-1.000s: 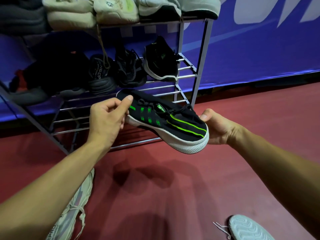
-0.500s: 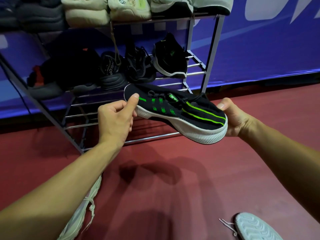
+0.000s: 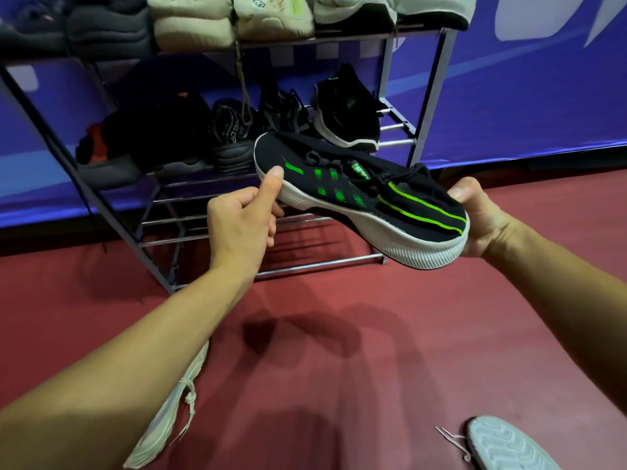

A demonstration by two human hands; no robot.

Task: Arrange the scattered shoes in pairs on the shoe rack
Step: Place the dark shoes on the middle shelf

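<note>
I hold a black sneaker with green stripes and a white sole (image 3: 359, 195) in the air in front of the metal shoe rack (image 3: 437, 93). My left hand (image 3: 244, 218) pinches its toe end, thumb on top. My right hand (image 3: 481, 215) grips its heel from behind. A matching black and green sneaker (image 3: 342, 110) stands at the right end of the middle shelf, just beyond the held shoe. Several dark shoes (image 3: 227, 137) fill the rest of that shelf. Beige shoes (image 3: 271, 15) sit on the top shelf.
A pale sneaker (image 3: 169, 412) lies on the red floor under my left forearm. A white shoe, sole up (image 3: 498, 446), lies at the lower right. The rack's bottom bars (image 3: 319, 262) carry nothing. A blue banner wall (image 3: 526, 96) stands behind.
Both hands have carried the black and green sneaker up and to the right, closer to the middle shelf. The grip on toe and heel stays the same.
</note>
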